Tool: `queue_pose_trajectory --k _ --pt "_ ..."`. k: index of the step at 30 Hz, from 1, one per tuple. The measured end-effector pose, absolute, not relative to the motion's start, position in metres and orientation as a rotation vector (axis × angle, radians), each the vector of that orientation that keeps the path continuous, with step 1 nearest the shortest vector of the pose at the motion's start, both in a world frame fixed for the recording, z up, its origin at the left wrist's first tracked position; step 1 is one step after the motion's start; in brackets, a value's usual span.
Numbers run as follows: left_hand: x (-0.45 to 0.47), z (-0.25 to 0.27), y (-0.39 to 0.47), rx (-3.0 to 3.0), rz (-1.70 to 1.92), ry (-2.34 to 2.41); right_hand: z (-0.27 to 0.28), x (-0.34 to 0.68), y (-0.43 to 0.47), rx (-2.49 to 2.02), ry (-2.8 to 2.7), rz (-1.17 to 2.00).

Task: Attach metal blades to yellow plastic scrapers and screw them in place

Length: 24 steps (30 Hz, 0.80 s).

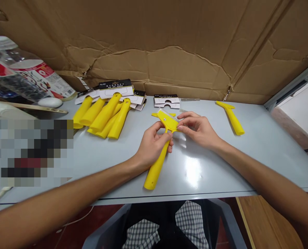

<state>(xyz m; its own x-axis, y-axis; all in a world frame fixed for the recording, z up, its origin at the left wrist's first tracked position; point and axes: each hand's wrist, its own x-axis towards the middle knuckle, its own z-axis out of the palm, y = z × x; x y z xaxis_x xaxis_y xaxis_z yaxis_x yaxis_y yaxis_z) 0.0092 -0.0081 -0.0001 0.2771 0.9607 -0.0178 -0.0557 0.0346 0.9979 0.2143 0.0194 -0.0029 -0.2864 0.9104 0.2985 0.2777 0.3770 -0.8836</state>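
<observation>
My left hand (155,143) is closed round the neck of a yellow plastic scraper (157,166), whose hollow handle points down toward the table's front edge. The scraper's wide head faces away from me, with a clear strip along its upper edge and a small screw on its face. At the right end of that head, my right hand (196,128) pinches with thumb and fingertips; anything small between them is hidden. Just behind the head lies another yellow piece (154,114), partly covered. Thin metallic-looking blades (190,100) rest on the table behind my right hand.
To the left lies a pile of yellow scraper handles (104,112) with black-and-white header cards (115,89). More cards (166,100) lie at the back middle. A loose yellow scraper (231,119) is at the right. Plastic bottles (42,77) stand back left, before a cardboard wall (154,62).
</observation>
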Motion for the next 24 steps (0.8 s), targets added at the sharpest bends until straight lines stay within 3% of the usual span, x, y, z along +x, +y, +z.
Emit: queue_pose_trajectory --k 9,24 --pt "0.012 0.002 -0.015 1.116 1.049 0.858 0.001 0.208 0.012 -1.005 -1.519 1.159" --pt "0.013 0.001 -0.016 1.058 1.067 0.79 -0.006 0.192 -0.002 -1.031 -1.413 1.088"
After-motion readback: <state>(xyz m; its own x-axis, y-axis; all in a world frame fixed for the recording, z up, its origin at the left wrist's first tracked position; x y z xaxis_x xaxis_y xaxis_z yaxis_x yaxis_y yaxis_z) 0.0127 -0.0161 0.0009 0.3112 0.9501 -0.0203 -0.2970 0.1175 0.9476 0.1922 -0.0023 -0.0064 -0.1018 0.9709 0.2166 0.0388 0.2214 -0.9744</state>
